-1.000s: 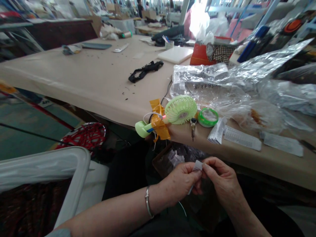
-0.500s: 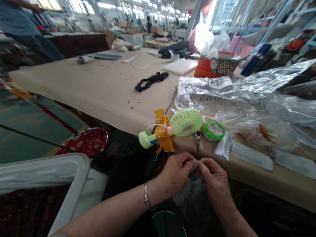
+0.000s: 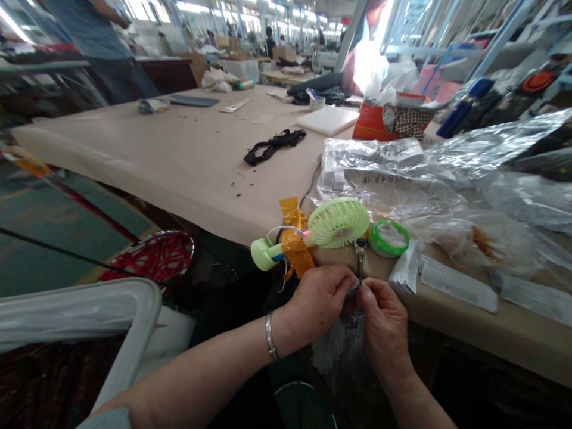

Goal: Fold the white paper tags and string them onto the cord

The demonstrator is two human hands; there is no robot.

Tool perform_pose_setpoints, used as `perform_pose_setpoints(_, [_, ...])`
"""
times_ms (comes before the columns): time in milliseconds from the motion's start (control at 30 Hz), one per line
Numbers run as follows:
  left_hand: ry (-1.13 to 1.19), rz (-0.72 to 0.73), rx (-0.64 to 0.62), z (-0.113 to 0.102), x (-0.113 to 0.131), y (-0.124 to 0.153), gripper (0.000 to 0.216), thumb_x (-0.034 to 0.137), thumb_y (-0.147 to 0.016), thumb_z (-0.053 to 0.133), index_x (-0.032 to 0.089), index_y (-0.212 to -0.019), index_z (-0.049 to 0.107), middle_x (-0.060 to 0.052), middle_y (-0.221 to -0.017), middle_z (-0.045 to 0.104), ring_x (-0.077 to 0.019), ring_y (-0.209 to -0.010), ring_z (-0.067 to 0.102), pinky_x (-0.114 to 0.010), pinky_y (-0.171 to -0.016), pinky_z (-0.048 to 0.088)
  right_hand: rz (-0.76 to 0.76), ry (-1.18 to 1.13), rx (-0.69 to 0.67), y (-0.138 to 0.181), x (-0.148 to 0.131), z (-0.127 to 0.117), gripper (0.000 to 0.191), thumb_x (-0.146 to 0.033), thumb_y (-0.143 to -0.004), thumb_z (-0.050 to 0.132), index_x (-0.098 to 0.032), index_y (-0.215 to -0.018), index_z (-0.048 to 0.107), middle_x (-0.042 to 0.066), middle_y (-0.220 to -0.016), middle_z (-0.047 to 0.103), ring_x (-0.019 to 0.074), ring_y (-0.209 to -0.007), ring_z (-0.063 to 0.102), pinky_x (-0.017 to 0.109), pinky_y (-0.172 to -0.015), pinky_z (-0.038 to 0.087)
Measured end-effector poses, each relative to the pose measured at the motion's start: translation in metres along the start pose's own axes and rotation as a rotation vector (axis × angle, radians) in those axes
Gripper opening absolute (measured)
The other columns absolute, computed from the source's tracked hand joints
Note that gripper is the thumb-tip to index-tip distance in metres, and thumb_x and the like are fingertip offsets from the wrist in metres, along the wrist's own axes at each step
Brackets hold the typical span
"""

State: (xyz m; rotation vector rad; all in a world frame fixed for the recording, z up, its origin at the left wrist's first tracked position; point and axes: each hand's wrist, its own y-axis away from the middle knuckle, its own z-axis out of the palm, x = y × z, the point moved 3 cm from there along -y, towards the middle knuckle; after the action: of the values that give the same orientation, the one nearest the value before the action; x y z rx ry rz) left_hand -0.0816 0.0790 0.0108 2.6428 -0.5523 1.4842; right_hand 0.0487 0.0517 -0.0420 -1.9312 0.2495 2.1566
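Observation:
In the head view my left hand (image 3: 319,298), with a silver bangle at its wrist, pinches a small whitish piece (image 3: 354,285) between thumb and fingers. Close beside it, my right hand (image 3: 383,313) is closed in a pinch; its fingertips hide what is between them. Just above the fingertips, a thin metal-tipped tool like a soldering iron (image 3: 360,259) points down over the table's front edge. Below the hands hangs a bunch of pale, translucent pieces (image 3: 337,345), partly covered by them.
A green handheld fan (image 3: 338,223) is taped to the table edge (image 3: 214,217). Nearby lie a green tape roll (image 3: 388,238), paper slips (image 3: 459,283) and clear plastic bags (image 3: 384,185). A black strap (image 3: 274,146) lies farther back. A white bin (image 3: 147,304) stands at left.
Both hands have risen slightly, bringing the fingertips up to the tool's tip. In the background at left, a person has moved to the right.

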Motion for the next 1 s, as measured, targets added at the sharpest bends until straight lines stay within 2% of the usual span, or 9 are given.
perform_pose_setpoints(133, [-0.007, 0.013, -0.032, -0.001, 0.001, -0.002, 0.031, 0.025, -0.092, 0.043, 0.019, -0.066, 0.058, 0.001, -0.063, 0.059, -0.0108, -0.062, 0.052, -0.021, -0.06, 0.035, -0.005, -0.003, 0.013, 0.0, -0.003, 0.001, 0.019, -0.038, -0.081, 0.065, -0.019, -0.081, 0.059, -0.004, -0.059, 0.056, 0.0108, -0.054, 0.053, 0.023, -0.053, 0.045])
perform_pose_setpoints(367, [-0.045, 0.048, -0.007, 0.0, 0.002, -0.003, 0.029, 0.022, -0.092, 0.044, 0.018, -0.065, 0.055, 0.001, -0.065, 0.059, -0.0106, -0.063, 0.053, -0.021, -0.062, 0.036, -0.029, -0.043, 0.022, -0.002, -0.004, 0.004, 0.018, -0.036, -0.081, 0.066, -0.02, -0.081, 0.06, -0.005, -0.06, 0.056, 0.0106, -0.055, 0.053, 0.023, -0.055, 0.045])
perform_pose_setpoints(700, [-0.029, 0.109, 0.003, 0.001, 0.001, 0.009, 0.027, 0.026, -0.094, 0.044, 0.018, -0.073, 0.061, -0.001, -0.072, 0.061, -0.0109, -0.068, 0.054, -0.021, -0.065, 0.038, -0.085, 0.005, -0.024, 0.008, -0.009, -0.001, 0.014, -0.032, -0.084, 0.063, -0.02, -0.079, 0.061, -0.004, -0.063, 0.059, 0.01, -0.057, 0.054, 0.022, -0.056, 0.046])
perform_pose_setpoints(867, [0.178, -0.034, 0.0, 0.005, 0.002, 0.012, 0.026, 0.02, -0.089, 0.048, 0.016, -0.068, 0.061, 0.002, -0.064, 0.061, -0.0081, -0.06, 0.052, -0.018, -0.06, 0.038, -0.069, 0.056, -0.054, 0.014, -0.008, -0.005, 0.014, -0.032, -0.084, 0.063, -0.019, -0.077, 0.061, -0.004, -0.06, 0.06, 0.01, -0.056, 0.057, 0.022, -0.056, 0.047])
perform_pose_setpoints(933, [0.266, -0.123, 0.005, 0.007, 0.001, 0.014, 0.023, 0.017, -0.087, 0.049, 0.015, -0.068, 0.062, 0.002, -0.062, 0.06, -0.0079, -0.059, 0.051, -0.017, -0.058, 0.037, -0.079, 0.121, -0.08, 0.022, -0.013, -0.011, 0.011, -0.031, -0.086, 0.061, -0.02, -0.086, 0.062, -0.004, -0.061, 0.062, 0.0104, -0.056, 0.059, 0.022, -0.057, 0.048])
perform_pose_setpoints(1000, [0.32, -0.194, 0.018, 0.009, -0.001, 0.016, 0.02, 0.017, -0.084, 0.051, 0.015, -0.068, 0.063, 0.002, -0.062, 0.06, -0.0084, -0.059, 0.05, -0.018, -0.058, 0.037, -0.152, 0.237, -0.103, 0.028, -0.026, -0.021, 0.01, -0.028, -0.088, 0.058, -0.021, -0.095, 0.061, -0.004, -0.063, 0.064, 0.0109, -0.058, 0.061, 0.022, -0.059, 0.05])
